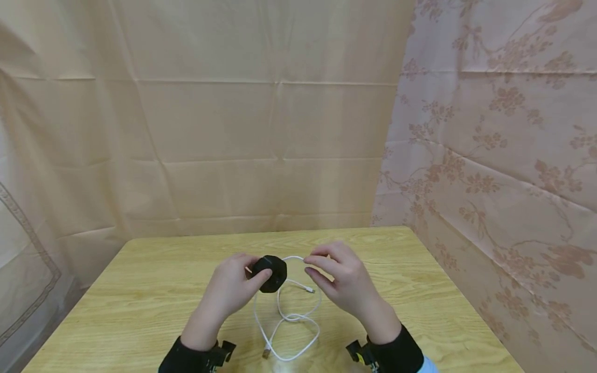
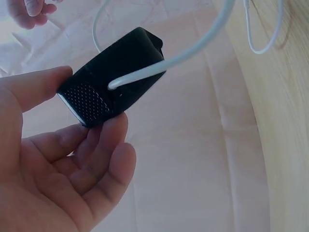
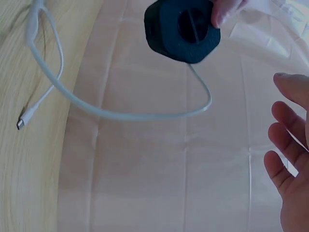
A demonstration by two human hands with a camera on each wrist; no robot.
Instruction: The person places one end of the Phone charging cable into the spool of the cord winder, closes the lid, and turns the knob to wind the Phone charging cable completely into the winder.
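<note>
A black, many-sided cable winder (image 1: 272, 273) is held up above the table by my left hand (image 1: 229, 286), pinched between thumb and fingers. A white charging cable (image 1: 318, 331) passes through it, coming out of a hole in its side in the left wrist view. One face of the winder (image 3: 166, 31) carries a round, slotted disc in the right wrist view. My right hand (image 1: 344, 280) hovers to the right with loosely bent fingers, apart from the winder; the right wrist view shows nothing between its fingers (image 3: 277, 171).
The cable's slack lies in loops on the wooden table (image 1: 396, 290). Its larger USB plug (image 1: 266, 353) lies near the front, its small plug (image 1: 311, 290) between the hands. Beige cloth (image 1: 210, 129) hangs behind the table, flowered cloth (image 1: 503, 181) at the right.
</note>
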